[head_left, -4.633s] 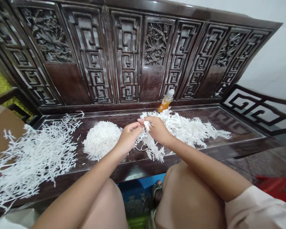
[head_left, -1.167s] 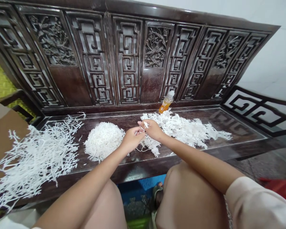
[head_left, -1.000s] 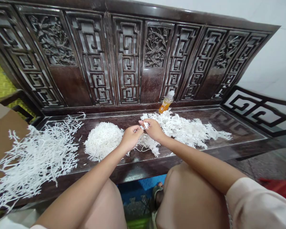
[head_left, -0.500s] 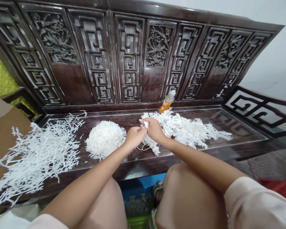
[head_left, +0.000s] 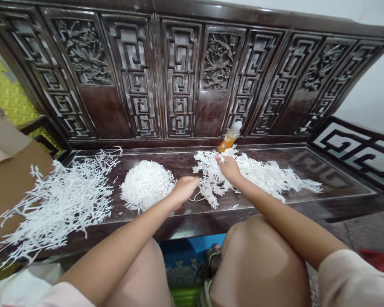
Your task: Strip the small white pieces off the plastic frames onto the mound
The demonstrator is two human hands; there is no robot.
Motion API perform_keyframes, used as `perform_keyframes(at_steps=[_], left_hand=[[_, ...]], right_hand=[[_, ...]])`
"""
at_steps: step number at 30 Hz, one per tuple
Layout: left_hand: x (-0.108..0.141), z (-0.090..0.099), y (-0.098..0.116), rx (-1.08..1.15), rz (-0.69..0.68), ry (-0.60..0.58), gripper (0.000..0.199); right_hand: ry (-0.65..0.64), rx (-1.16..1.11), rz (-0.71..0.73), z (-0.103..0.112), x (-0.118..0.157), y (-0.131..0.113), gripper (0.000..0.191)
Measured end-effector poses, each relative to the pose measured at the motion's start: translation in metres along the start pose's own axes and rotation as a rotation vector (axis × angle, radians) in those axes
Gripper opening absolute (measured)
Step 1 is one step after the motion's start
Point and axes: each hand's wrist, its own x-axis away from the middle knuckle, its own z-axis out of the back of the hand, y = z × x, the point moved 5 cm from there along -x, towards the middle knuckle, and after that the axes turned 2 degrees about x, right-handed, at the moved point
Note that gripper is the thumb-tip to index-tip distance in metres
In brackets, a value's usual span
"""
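My right hand (head_left: pixel 229 168) pinches a small white branched plastic piece (head_left: pixel 223 159) above the near-left part of a loose heap of white frilly plastic sprigs (head_left: pixel 259 172). To its left, my left hand (head_left: pixel 186 187) is curled closed and somewhat blurred; whatever its fingers hold, if anything, is hidden. It hovers between that heap and a rounded mound of short white plastic pieces (head_left: pixel 147 185). Farther left lies a wide, tangled pile of long white branching stems (head_left: pixel 67 204).
Everything lies on a dark wooden bench (head_left: pixel 185 219) with a carved lattice back (head_left: pixel 211 113). A bottle of orange drink (head_left: pixel 229 138) leans behind the right heap. Brown cardboard (head_left: pixel 22 170) rests at the left end, and an armrest (head_left: pixel 355 149) stands at the right.
My hands, together before, have come apart. The right hand has moved right with the white piece, while the left stays near its place. The view has shifted slightly.
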Motion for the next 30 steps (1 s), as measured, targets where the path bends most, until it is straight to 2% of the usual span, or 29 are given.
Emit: perform_keyframes(at_steps=[3, 5, 7, 9, 12, 15, 17, 20, 23, 26, 30], left_hand=[[-0.024, 0.064, -0.017, -0.148, -0.007, 0.321, 0.021], [-0.033, 0.107, -0.038, -0.342, 0.069, 0.512, 0.022], [-0.038, 0.136, -0.06, -0.402, 0.126, 0.574, 0.021], [-0.037, 0.15, -0.077, -0.447, 0.16, 0.59, 0.018], [-0.035, 0.155, -0.087, -0.53, 0.181, 0.593, 0.013], [-0.034, 0.151, -0.083, -0.765, 0.188, 0.592, 0.018], [-0.034, 0.148, -0.079, -0.916, 0.196, 0.586, 0.023], [-0.032, 0.144, -0.074, -1.013, 0.2, 0.589, 0.027], [-0.03, 0.141, -0.07, -1.068, 0.179, 0.61, 0.031], [-0.028, 0.138, -0.068, -1.101, 0.15, 0.63, 0.031], [-0.025, 0.134, -0.064, -1.153, 0.026, 0.622, 0.029]], right_hand=[[-0.083, 0.036, 0.091, -0.011, 0.011, -0.006, 0.042], [-0.115, 0.071, 0.136, -0.017, 0.018, -0.011, 0.041], [-0.174, 0.115, 0.141, -0.021, 0.023, -0.011, 0.041], [-0.225, 0.168, 0.134, -0.024, 0.025, -0.006, 0.043], [-0.277, 0.264, 0.144, -0.026, 0.027, 0.002, 0.047], [-0.409, 0.402, 0.2, -0.035, 0.036, 0.007, 0.049], [-0.542, 0.509, 0.287, -0.044, 0.05, 0.009, 0.05], [-0.741, 0.668, 0.481, -0.062, 0.078, 0.016, 0.054], [-0.865, 0.809, 0.595, -0.076, 0.102, 0.025, 0.063], [-0.895, 0.904, 0.552, -0.085, 0.108, 0.032, 0.058], [-0.904, 0.972, 0.383, -0.087, 0.095, 0.043, 0.034]])
